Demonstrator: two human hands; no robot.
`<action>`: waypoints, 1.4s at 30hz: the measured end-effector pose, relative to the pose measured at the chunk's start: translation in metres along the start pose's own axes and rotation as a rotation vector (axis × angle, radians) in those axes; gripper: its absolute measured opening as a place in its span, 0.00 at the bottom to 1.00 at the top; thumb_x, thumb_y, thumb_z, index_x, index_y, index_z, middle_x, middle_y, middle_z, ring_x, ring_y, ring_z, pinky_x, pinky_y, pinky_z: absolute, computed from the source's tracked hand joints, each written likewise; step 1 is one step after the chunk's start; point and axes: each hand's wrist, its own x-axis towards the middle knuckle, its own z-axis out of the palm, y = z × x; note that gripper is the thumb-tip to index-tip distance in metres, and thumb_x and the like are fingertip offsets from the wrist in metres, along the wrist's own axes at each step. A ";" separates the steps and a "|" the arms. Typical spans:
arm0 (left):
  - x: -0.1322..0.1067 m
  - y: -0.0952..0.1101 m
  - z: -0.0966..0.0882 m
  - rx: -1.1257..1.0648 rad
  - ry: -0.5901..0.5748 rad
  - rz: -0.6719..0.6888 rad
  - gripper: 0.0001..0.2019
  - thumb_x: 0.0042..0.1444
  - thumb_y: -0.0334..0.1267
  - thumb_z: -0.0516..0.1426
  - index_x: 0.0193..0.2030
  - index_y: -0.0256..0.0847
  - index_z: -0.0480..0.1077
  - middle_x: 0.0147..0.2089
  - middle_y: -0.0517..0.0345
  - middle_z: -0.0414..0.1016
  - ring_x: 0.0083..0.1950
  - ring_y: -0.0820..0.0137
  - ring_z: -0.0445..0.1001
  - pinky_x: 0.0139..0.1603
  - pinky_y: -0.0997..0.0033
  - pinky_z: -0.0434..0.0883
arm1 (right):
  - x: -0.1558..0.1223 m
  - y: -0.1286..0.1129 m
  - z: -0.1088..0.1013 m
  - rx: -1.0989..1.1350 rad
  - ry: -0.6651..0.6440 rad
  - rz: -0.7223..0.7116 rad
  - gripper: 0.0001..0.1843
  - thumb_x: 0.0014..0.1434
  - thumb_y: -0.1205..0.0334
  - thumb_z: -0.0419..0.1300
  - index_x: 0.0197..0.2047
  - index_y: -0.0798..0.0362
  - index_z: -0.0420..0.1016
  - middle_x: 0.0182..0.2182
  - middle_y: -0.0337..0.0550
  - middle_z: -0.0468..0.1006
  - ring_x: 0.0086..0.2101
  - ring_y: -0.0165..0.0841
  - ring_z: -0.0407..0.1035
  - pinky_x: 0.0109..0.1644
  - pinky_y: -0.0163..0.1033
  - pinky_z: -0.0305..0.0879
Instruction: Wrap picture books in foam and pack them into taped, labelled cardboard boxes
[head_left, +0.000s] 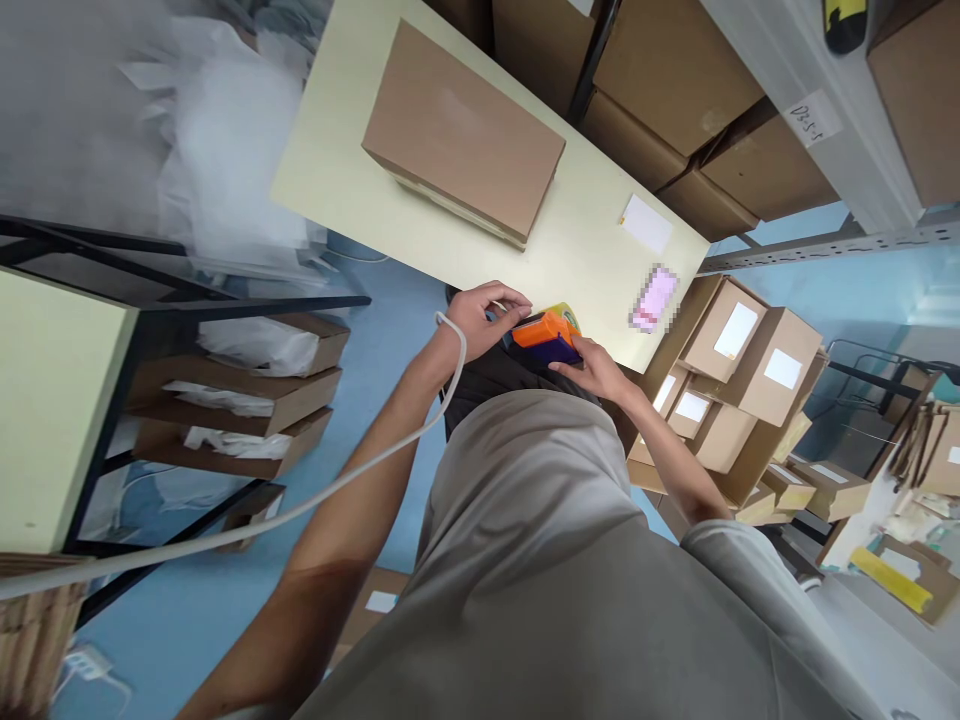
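Close in front of my waist, at the table's near edge, is an orange and dark purple tape dispenser (544, 335). A yellow-green roll of tape (567, 317) shows at its upper right side. My right hand (596, 370) grips it from the right, with the thumb along its lower side. My left hand (487, 310) is at the dispenser's left end, fingers curled together near its front edge. Whether a tape end lies between those fingertips is too small to tell. A closed brown cardboard box (465, 130) lies on the pale yellow table (330, 170) beyond my hands.
A white cable (337, 480) crosses over my left forearm to the wrist. On the table's right side lie a white paper (646, 224) and a blurred pink item (654, 298). Labelled cartons (780, 365) are piled at right; a metal shelf (810, 110) holds boxes behind.
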 end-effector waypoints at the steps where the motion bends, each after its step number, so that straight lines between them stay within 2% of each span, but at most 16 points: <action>1: 0.000 -0.001 0.000 0.006 0.003 0.001 0.18 0.63 0.57 0.68 0.42 0.43 0.85 0.46 0.50 0.87 0.43 0.64 0.82 0.48 0.63 0.81 | 0.001 0.000 0.000 0.001 -0.006 0.000 0.30 0.74 0.26 0.61 0.42 0.47 0.73 0.37 0.45 0.81 0.38 0.43 0.72 0.48 0.48 0.73; 6: 0.000 -0.012 0.001 -0.006 0.070 -0.025 0.15 0.61 0.54 0.71 0.40 0.43 0.84 0.39 0.53 0.84 0.37 0.66 0.77 0.42 0.63 0.78 | 0.007 0.000 0.006 0.021 0.002 0.077 0.28 0.70 0.29 0.65 0.45 0.48 0.77 0.38 0.44 0.83 0.37 0.42 0.74 0.45 0.46 0.72; 9: -0.001 -0.020 0.004 -0.045 0.108 -0.055 0.15 0.62 0.54 0.70 0.40 0.44 0.84 0.34 0.55 0.82 0.34 0.66 0.75 0.38 0.64 0.75 | 0.012 0.003 0.015 0.073 -0.002 0.157 0.30 0.70 0.27 0.65 0.48 0.49 0.81 0.36 0.41 0.84 0.35 0.41 0.75 0.43 0.44 0.72; 12: -0.006 -0.028 0.008 -0.027 0.116 -0.063 0.14 0.62 0.54 0.70 0.38 0.45 0.83 0.32 0.57 0.80 0.33 0.66 0.72 0.37 0.64 0.73 | 0.012 0.011 0.018 0.010 -0.020 0.168 0.32 0.70 0.25 0.65 0.46 0.49 0.81 0.35 0.42 0.84 0.35 0.42 0.77 0.44 0.45 0.74; 14: -0.013 -0.034 0.011 0.014 0.138 -0.052 0.15 0.63 0.54 0.69 0.36 0.45 0.83 0.33 0.56 0.80 0.33 0.66 0.71 0.37 0.63 0.73 | 0.008 0.018 0.013 -0.079 -0.029 0.146 0.32 0.70 0.24 0.65 0.43 0.48 0.80 0.35 0.45 0.84 0.37 0.44 0.78 0.46 0.46 0.75; 16: -0.019 -0.040 0.012 0.035 0.224 -0.050 0.14 0.64 0.53 0.68 0.36 0.46 0.82 0.36 0.55 0.81 0.35 0.66 0.71 0.40 0.62 0.74 | 0.000 0.027 0.001 -0.157 -0.045 0.144 0.32 0.70 0.24 0.65 0.43 0.48 0.80 0.33 0.46 0.84 0.37 0.45 0.79 0.47 0.47 0.75; 20: -0.020 -0.057 0.005 0.013 0.497 -0.069 0.12 0.68 0.52 0.67 0.42 0.47 0.83 0.42 0.54 0.81 0.40 0.64 0.74 0.48 0.61 0.76 | -0.010 0.044 -0.022 -0.294 -0.035 0.199 0.35 0.73 0.21 0.59 0.44 0.48 0.80 0.29 0.45 0.80 0.34 0.47 0.78 0.45 0.48 0.74; 23: -0.002 -0.075 0.000 -0.023 0.564 -0.051 0.14 0.69 0.55 0.67 0.44 0.47 0.82 0.46 0.53 0.82 0.45 0.62 0.77 0.53 0.60 0.77 | 0.001 0.053 -0.024 -0.439 0.099 0.194 0.36 0.75 0.23 0.56 0.47 0.51 0.79 0.35 0.52 0.83 0.39 0.51 0.80 0.52 0.53 0.75; 27: 0.038 -0.102 0.000 -0.116 0.549 -0.064 0.20 0.65 0.63 0.67 0.46 0.48 0.82 0.48 0.52 0.83 0.48 0.61 0.79 0.53 0.59 0.78 | 0.036 0.067 -0.011 -0.611 0.295 0.196 0.29 0.80 0.32 0.56 0.48 0.52 0.77 0.41 0.61 0.84 0.47 0.54 0.78 0.65 0.62 0.72; 30: 0.065 -0.117 0.001 -0.164 0.550 -0.070 0.23 0.64 0.67 0.67 0.47 0.50 0.82 0.49 0.52 0.83 0.51 0.60 0.79 0.53 0.57 0.79 | 0.059 0.078 -0.003 -0.684 0.328 0.250 0.24 0.81 0.39 0.57 0.48 0.52 0.77 0.43 0.62 0.84 0.50 0.55 0.77 0.68 0.65 0.70; 34: 0.089 -0.129 0.004 -0.188 0.675 -0.023 0.25 0.65 0.70 0.66 0.47 0.50 0.82 0.49 0.50 0.80 0.50 0.59 0.79 0.56 0.53 0.78 | 0.078 0.089 0.006 -0.709 0.330 0.285 0.22 0.82 0.42 0.57 0.49 0.53 0.77 0.45 0.63 0.83 0.52 0.54 0.77 0.71 0.64 0.69; 36: 0.095 -0.134 0.005 -0.203 0.712 -0.009 0.26 0.65 0.72 0.66 0.47 0.50 0.83 0.49 0.50 0.79 0.51 0.57 0.80 0.57 0.50 0.78 | 0.083 0.094 0.012 -0.692 0.348 0.269 0.23 0.82 0.40 0.56 0.50 0.53 0.78 0.44 0.62 0.83 0.51 0.53 0.77 0.71 0.64 0.69; 40: 0.102 -0.143 0.007 -0.271 0.666 -0.023 0.27 0.63 0.74 0.65 0.49 0.53 0.81 0.52 0.49 0.78 0.62 0.51 0.78 0.57 0.49 0.78 | 0.089 0.103 0.022 -0.692 0.415 0.236 0.26 0.81 0.37 0.55 0.51 0.52 0.78 0.43 0.60 0.82 0.52 0.53 0.78 0.69 0.64 0.72; 42: 0.104 -0.144 0.008 -0.279 0.671 -0.031 0.28 0.63 0.75 0.65 0.49 0.53 0.81 0.53 0.48 0.77 0.63 0.51 0.78 0.56 0.51 0.79 | 0.091 0.106 0.026 -0.711 0.429 0.245 0.27 0.81 0.37 0.55 0.51 0.52 0.79 0.44 0.61 0.82 0.53 0.54 0.78 0.69 0.64 0.73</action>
